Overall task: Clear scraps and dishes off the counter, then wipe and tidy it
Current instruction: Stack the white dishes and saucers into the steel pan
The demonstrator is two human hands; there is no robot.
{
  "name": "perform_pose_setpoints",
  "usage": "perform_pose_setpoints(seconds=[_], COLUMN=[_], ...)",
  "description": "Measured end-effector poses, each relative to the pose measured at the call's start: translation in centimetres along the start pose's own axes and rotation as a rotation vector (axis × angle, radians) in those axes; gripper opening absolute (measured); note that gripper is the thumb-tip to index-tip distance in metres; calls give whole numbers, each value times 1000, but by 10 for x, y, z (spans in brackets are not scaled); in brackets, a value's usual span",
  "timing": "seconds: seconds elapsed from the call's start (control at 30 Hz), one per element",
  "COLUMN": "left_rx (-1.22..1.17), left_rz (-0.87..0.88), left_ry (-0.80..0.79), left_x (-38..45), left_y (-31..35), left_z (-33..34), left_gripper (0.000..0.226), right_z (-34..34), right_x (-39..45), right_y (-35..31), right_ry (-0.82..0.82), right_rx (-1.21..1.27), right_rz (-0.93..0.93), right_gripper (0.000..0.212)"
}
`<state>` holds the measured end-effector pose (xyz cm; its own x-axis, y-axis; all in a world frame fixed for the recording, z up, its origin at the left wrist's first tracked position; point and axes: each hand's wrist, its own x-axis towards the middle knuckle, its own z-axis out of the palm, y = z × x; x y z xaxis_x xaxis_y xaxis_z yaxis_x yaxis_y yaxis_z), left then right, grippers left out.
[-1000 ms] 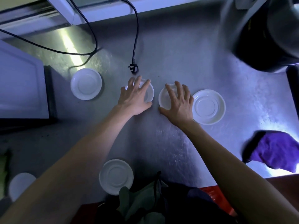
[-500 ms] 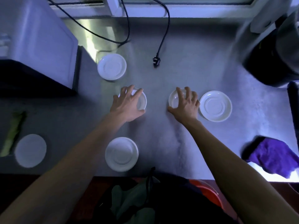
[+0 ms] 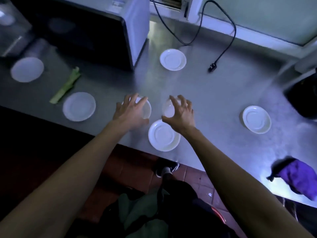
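We've got both hands mid-counter, each on a small white dish. Left hand (image 3: 132, 112) fingers spread, curled over the left dish (image 3: 145, 109); right hand (image 3: 180, 112) clawed round the right dish (image 3: 167, 109). Looks like glazed ceramic: light, stiff, slippery, chippable. Grip by the rims, thumb opposing fingers.

Steel counter (image 3: 214, 103) strewn with white saucers.
Saucers sit at far left (image 3: 27, 69), left of centre (image 3: 79, 106), upper centre (image 3: 172, 59), near the front edge (image 3: 164, 135) and right (image 3: 256, 119); a green stalk (image 3: 66, 85) lies upper left, a black plug (image 3: 212, 67) upper right, a purple cloth (image 3: 299, 177) lower right.
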<state>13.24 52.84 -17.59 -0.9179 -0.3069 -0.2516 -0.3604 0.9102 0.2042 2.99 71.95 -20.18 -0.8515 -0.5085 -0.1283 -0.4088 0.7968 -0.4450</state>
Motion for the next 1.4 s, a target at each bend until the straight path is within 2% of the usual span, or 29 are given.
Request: perform_pose_setpoints(seconds=[0.27,0.5,0.7,0.9,1.13,1.4], left_rx=[-45,-53,-120,-158,-118,-142], left_rz=[-194,-445,-625,-730,-724,-786], left_ry=[94,193,165,127,35,110], left_x=[-125,-220,-276,-284,-250,-224], left_y=[-123,-210,-259,-307,-381,-447], left_z=[-23,-27,-1,13,-11,-40], left_gripper=[90,87,92,91,93,93], right_z=[46,92,129,175,213,235], right_x=[-52,-84,-98,-82,-27,19], right_y=[-140,-243,-308,-356,-422,-494], right_ry=[-13,-120,-253,-332,-342,-372], right_rx=[-71,-94,-135,-143,-93,-63], right_rz=[-275,-504,-660,-736,-733,-780], right_gripper=[92,91,93,94,95,96])
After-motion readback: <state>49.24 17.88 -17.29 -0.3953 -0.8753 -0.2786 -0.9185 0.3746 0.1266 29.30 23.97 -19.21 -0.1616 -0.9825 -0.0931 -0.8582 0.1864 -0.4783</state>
